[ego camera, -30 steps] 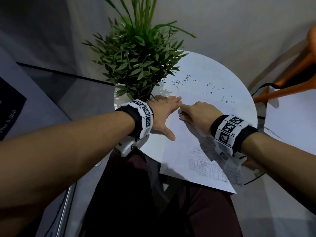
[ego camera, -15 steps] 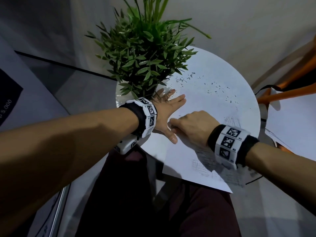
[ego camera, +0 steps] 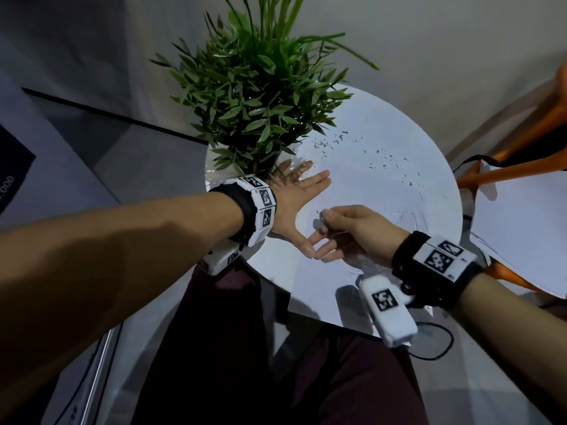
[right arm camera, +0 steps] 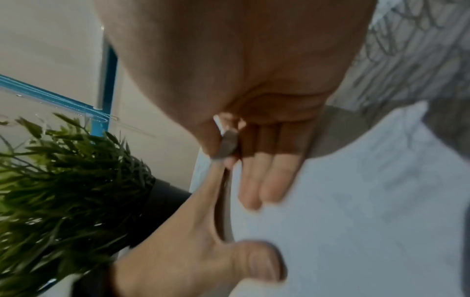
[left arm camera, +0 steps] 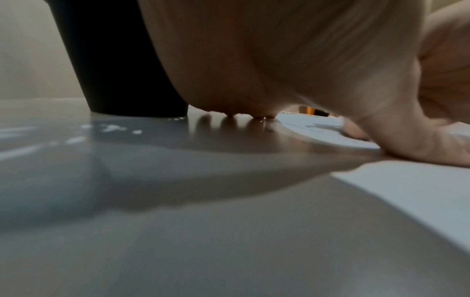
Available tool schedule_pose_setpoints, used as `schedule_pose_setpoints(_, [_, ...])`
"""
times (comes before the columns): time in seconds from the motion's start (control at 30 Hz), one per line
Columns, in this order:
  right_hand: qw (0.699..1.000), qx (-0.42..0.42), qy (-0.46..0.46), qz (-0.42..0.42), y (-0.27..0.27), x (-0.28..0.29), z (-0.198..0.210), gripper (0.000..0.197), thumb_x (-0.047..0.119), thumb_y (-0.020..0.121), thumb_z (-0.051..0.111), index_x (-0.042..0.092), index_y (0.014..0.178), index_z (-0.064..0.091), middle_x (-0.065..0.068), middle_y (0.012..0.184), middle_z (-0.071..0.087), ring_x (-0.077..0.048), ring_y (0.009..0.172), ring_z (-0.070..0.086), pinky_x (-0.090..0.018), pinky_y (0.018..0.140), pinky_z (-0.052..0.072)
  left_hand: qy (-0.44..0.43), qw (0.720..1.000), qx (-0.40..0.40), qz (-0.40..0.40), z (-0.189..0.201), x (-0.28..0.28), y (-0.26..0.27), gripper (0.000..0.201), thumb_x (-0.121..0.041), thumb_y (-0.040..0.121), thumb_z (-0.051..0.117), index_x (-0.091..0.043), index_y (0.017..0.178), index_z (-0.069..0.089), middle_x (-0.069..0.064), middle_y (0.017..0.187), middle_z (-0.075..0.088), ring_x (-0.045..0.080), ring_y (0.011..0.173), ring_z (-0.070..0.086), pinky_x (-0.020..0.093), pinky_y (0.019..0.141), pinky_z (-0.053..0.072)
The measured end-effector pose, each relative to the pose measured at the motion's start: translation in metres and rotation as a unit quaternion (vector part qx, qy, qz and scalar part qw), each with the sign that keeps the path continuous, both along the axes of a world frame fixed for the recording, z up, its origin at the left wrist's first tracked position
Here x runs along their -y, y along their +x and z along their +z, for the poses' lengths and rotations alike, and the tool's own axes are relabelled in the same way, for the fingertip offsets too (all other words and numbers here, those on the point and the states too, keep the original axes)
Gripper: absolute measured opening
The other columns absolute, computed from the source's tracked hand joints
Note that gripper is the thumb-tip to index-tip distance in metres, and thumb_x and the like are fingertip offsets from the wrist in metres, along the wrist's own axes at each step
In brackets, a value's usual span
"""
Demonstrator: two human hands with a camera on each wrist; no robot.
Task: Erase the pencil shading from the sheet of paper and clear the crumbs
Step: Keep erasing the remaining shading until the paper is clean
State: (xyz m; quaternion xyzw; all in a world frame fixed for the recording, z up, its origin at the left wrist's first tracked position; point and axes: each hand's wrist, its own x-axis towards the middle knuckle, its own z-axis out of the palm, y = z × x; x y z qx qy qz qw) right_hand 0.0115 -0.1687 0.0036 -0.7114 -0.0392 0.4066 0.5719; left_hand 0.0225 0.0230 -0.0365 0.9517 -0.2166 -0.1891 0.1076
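A white sheet of paper (ego camera: 368,185) lies on a round white table (ego camera: 273,262). Dark eraser crumbs (ego camera: 334,142) are scattered over its far half. Pencil shading (ego camera: 412,220) shows right of my right hand, and more hatching (right arm camera: 406,50) behind it in the right wrist view. My left hand (ego camera: 300,204) lies flat with straight fingers, pressing the sheet's left edge. My right hand (ego camera: 322,220) hovers just above the sheet, thumb and forefinger pinching a small grey eraser (right arm camera: 227,145), the other fingers (right arm camera: 267,180) loosely extended toward the left thumb (right arm camera: 254,261).
A leafy green plant (ego camera: 260,96) in a black pot (left arm camera: 122,60) stands at the table's far left, right by my left fingers. An orange chair (ego camera: 521,161) holding another white sheet (ego camera: 521,240) stands to the right. The paper overhangs the near table edge above my lap.
My right hand drew back toward me from beside the left fingertips, then rolled and lifted, its free fingers now spread. The left hand stayed flat on the sheet.
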Motion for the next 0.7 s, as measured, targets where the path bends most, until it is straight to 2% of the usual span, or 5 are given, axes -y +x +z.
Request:
schedule_pose_setpoints(0.17, [0.953,0.133,0.098,-0.253,0.021,0.003,-0.001,0.025,0.022,0.104,0.045,0.008,0.086,0.054,-0.016,0.111,0.07,-0.024,0.097,0.069,-0.036,0.09,0.055,-0.022,1.0,0.004,0.012,-0.002,-0.001,0.001,0.148,-0.085,0.057,0.07,-0.026,0.155,-0.023,-0.01,0.164,-0.021,0.013,0.151,-0.018,0.031,0.113,-0.017])
schedule_pose_setpoints(0.33, [0.989,-0.083,0.075,-0.096,0.007,-0.004,-0.004,0.032,0.03,0.104,0.044,0.008,0.082,0.053,-0.028,0.098,0.07,-0.034,0.082,0.072,-0.036,0.072,0.062,-0.026,0.999,0.023,0.031,-0.004,0.0,0.001,0.157,-0.091,0.048,0.068,-0.025,0.152,-0.028,0.001,0.167,-0.014,0.016,0.15,-0.023,0.034,0.118,-0.019])
schedule_pose_setpoints(0.53, [0.949,0.157,0.071,-0.265,0.032,-0.008,0.002,0.025,0.024,0.104,0.047,0.01,0.086,0.054,-0.01,0.104,0.071,-0.023,0.095,0.071,-0.036,0.086,0.056,-0.001,0.999,0.032,0.034,-0.007,-0.001,0.003,0.158,-0.1,0.043,0.058,-0.028,0.15,-0.032,0.0,0.166,-0.017,0.017,0.149,-0.028,0.045,0.121,-0.016])
schedule_pose_setpoints(0.63, [0.972,0.065,0.093,-0.204,0.025,-0.005,0.005,0.027,0.027,0.104,0.045,0.007,0.087,0.051,-0.025,0.104,0.071,-0.042,0.094,0.069,-0.052,0.084,0.058,-0.012,0.999,0.016,0.032,-0.007,-0.001,0.003,0.156,-0.096,0.046,0.063,-0.028,0.151,-0.03,-0.001,0.166,-0.017,0.016,0.149,-0.027,0.042,0.12,-0.016])
schedule_pose_setpoints(0.7, [0.984,-0.023,0.104,-0.141,0.015,-0.01,0.003,0.029,0.027,0.104,0.045,0.008,0.082,0.05,-0.029,0.103,0.068,-0.04,0.095,0.069,-0.046,0.083,0.058,-0.008,0.999,0.02,0.029,-0.006,-0.001,0.003,0.156,-0.095,0.046,0.063,-0.027,0.152,-0.029,-0.001,0.166,-0.015,0.018,0.15,-0.023,0.04,0.12,-0.015])
